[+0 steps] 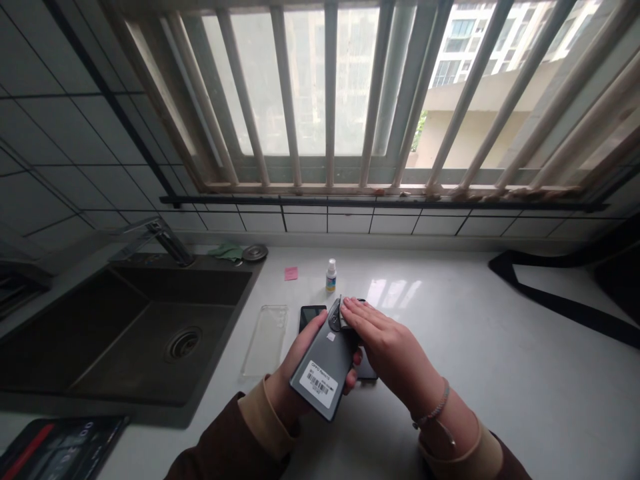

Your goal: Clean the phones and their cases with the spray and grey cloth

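My left hand [300, 363] grips a grey OPPO smartphone [325, 367] with its back facing up and a white barcode label [316, 385] on it. My right hand [387, 340] lies flat across the phone's top end, near the camera bump [334, 315]. A small pale sheet [343, 311] shows under its fingertips, though its material is hard to tell. Beneath my hands, a dark-screened phone [312, 317] and a second dark device [367, 370] lie partly hidden on the counter. A clear phone case [265, 340] lies to the left, and a small spray bottle [331, 275] stands beyond.
A dark sink [125, 333] with a faucet [170, 240] lies to the left of the white counter [475, 373]. A pink sticky note [291, 273], green cloth [226, 251] and black strap [565, 300] lie about. A barred window and tiled wall stand behind.
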A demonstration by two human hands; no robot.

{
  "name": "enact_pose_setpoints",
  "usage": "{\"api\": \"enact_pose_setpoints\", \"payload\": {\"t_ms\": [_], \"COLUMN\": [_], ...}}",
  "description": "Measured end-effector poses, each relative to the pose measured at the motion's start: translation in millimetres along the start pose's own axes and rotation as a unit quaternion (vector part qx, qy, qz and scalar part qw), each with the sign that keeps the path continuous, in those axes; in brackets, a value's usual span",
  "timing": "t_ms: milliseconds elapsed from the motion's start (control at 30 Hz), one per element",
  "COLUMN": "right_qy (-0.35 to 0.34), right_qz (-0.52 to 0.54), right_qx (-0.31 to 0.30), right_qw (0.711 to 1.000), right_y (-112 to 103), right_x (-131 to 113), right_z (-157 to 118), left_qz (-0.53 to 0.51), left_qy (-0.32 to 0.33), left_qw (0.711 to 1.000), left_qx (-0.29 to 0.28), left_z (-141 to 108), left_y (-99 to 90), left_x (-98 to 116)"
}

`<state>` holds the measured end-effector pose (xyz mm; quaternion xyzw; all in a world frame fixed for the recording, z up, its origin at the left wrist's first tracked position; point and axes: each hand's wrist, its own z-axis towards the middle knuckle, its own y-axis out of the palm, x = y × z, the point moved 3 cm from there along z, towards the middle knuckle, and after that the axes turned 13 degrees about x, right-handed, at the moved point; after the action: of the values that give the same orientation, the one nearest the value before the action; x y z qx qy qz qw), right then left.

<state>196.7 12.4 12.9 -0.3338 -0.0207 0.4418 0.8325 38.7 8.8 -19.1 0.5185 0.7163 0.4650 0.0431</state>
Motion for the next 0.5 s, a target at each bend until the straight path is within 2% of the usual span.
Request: {"api": "enact_pose_setpoints", "payload": {"t_ms": [133, 300, 433, 500], "right_qy": [-0.037, -0.001, -0.063, -0.061], "right_qz": [0.025, -0.005, 0.068, 0.076], "right_qx": [-0.014, 0.003, -0.024, -0.036], "right_qw": [0.999, 1.000, 0.995, 0.995], "right_y": [-0.4, -1.6, -3.5, -2.7], "right_x": [-5.2, -2.4, -9.9, -9.8], "right_z": [1.3, 0.8, 2.5, 2.7], "left_qz": [0.016, 0.005, 0.020, 0.017], "left_qy": [0.016, -0.005, 0.007, 0.021], "left_qw": [1.000, 1.000, 0.999, 0.999], "left_qx": [0.002, 0.000, 0.037, 0.040], "left_z": [0.3, 0.3, 1.5, 1.7], "left_y": [-0.9, 0.0, -3.7, -3.9], "left_x": [0.4, -1.4, -1.7, -1.3]}}
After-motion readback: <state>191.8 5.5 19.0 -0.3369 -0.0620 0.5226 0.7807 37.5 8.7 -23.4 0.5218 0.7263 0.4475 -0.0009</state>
